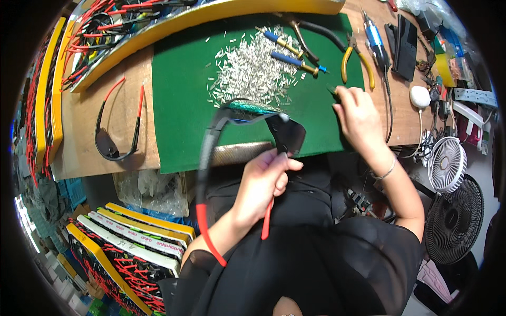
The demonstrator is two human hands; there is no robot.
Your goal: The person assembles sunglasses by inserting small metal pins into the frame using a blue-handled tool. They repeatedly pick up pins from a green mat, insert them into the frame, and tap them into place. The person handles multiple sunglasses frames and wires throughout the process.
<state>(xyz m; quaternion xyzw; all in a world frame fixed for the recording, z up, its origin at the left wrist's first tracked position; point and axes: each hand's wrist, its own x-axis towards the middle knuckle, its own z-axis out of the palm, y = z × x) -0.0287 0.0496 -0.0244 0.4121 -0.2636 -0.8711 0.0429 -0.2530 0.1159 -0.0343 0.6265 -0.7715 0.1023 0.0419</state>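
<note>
My left hand (266,181) is closed round one arm of a pair of sunglasses (289,132), holding them up over the near edge of the green mat (182,105). Their frame is black, the arm tips are red, and one lens shines teal. My right hand (358,116) hovers by the mat's right edge, thumb and fingers pinched together. Something thin and dark green shows at its fingertips, too small to name. Beyond the sunglasses lies a heap of small silvery-white pieces (253,71). Two small screwdrivers (287,59) with blue and gold handles rest on its right side.
Yellow-handled pliers (345,66) and dark-handled pliers (321,32) lie at the back right, beside a blue electric screwdriver (374,39). Another pair of sunglasses (110,150) sits on the left. Boxes of red-tipped glasses (105,263) stand lower left; fans (447,164) stand at right.
</note>
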